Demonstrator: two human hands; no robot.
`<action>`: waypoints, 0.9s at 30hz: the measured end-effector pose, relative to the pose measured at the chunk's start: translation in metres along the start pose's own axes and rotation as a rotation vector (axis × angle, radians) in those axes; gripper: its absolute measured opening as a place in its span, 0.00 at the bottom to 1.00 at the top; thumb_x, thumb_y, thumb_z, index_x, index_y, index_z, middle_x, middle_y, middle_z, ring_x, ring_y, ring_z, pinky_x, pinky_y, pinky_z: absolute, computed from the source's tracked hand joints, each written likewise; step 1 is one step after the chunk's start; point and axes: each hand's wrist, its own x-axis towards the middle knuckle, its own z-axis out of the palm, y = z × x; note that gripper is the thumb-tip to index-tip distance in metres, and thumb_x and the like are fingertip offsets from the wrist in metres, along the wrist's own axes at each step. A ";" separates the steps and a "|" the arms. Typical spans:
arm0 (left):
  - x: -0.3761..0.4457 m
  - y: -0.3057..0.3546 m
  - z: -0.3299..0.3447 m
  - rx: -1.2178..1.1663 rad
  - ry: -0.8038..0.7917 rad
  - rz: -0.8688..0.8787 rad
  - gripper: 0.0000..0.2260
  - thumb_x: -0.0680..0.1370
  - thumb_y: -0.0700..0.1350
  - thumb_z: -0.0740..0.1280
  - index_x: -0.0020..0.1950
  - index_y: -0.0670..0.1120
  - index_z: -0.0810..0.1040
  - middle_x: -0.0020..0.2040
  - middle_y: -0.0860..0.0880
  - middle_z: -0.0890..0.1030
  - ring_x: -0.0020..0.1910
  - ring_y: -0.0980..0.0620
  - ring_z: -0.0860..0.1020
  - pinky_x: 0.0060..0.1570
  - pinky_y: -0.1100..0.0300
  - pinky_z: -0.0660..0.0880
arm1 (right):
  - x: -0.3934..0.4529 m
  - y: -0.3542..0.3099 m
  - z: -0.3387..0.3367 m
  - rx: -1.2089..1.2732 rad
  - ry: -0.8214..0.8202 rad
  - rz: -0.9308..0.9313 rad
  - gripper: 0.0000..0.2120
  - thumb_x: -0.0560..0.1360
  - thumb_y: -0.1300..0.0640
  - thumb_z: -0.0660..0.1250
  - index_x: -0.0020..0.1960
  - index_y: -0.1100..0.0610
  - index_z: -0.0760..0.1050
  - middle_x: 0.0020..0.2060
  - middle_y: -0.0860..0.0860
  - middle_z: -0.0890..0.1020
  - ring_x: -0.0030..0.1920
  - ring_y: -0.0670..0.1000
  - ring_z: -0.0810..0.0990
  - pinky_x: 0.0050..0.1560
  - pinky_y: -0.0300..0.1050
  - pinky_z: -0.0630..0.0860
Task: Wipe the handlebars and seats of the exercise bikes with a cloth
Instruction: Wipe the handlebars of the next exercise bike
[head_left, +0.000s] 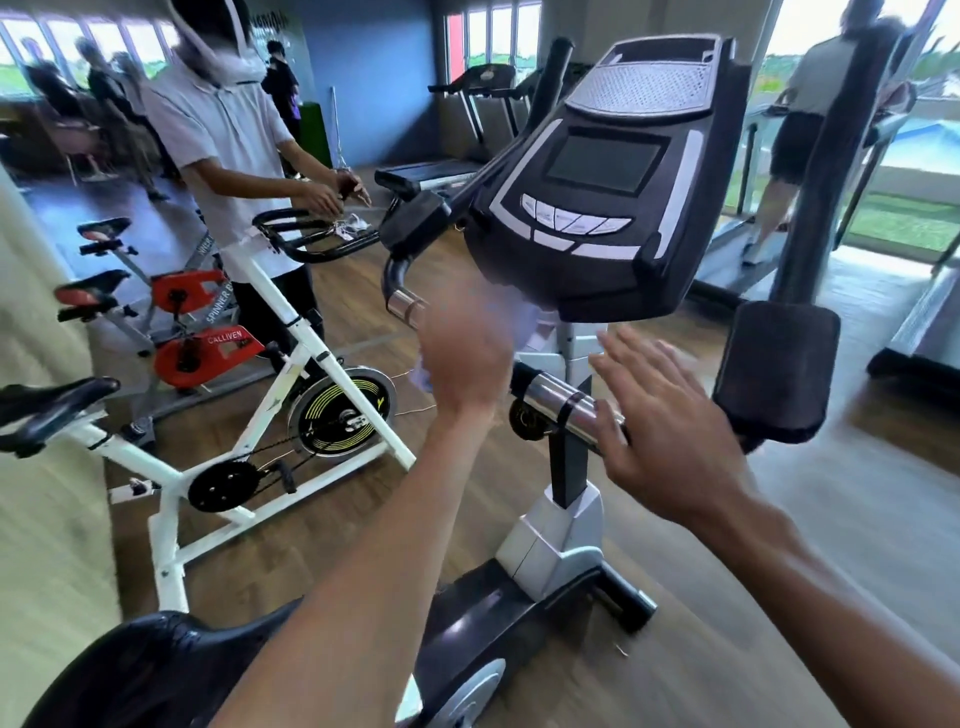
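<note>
I stand over a black and silver exercise bike whose console (602, 171) is right in front of me. Its black seat (156, 665) is at the bottom left. One chrome handlebar grip (405, 306) curves down left of the console. My left hand (462, 358) is blurred just below that grip and is shut on a pale cloth (524, 319) that shows on both sides of it. A second chrome grip (556, 402) lies under the console. My right hand (670, 431) is open, fingers spread, its fingertips touching this grip's right end.
A black arm pad (779, 369) sticks out right of my right hand. To the left, a person in a white shirt (228, 135) stands at a white spin bike (270, 415), with red spin bikes (182, 322) behind. Treadmills (467, 156) line the windows, and a person (800, 130) walks on one at the right.
</note>
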 end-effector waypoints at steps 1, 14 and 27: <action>-0.006 -0.013 0.007 0.085 -0.150 0.091 0.20 0.84 0.53 0.55 0.55 0.41 0.81 0.53 0.44 0.83 0.57 0.40 0.78 0.63 0.45 0.71 | 0.007 -0.004 0.009 -0.031 -0.100 -0.005 0.27 0.81 0.48 0.50 0.71 0.62 0.74 0.74 0.57 0.73 0.78 0.54 0.66 0.80 0.50 0.54; 0.033 -0.035 0.027 0.390 -0.742 0.469 0.23 0.77 0.54 0.50 0.54 0.43 0.80 0.54 0.44 0.82 0.58 0.43 0.75 0.62 0.50 0.62 | 0.028 -0.020 0.028 -0.237 -0.367 0.191 0.21 0.82 0.41 0.41 0.55 0.47 0.71 0.47 0.45 0.83 0.53 0.49 0.81 0.44 0.45 0.69; 0.038 -0.039 0.022 0.115 -0.718 0.348 0.17 0.82 0.54 0.54 0.46 0.47 0.78 0.48 0.48 0.83 0.54 0.45 0.77 0.61 0.50 0.67 | 0.031 -0.026 0.022 -0.216 -0.352 0.226 0.16 0.82 0.41 0.46 0.53 0.48 0.69 0.47 0.46 0.82 0.52 0.51 0.80 0.43 0.45 0.61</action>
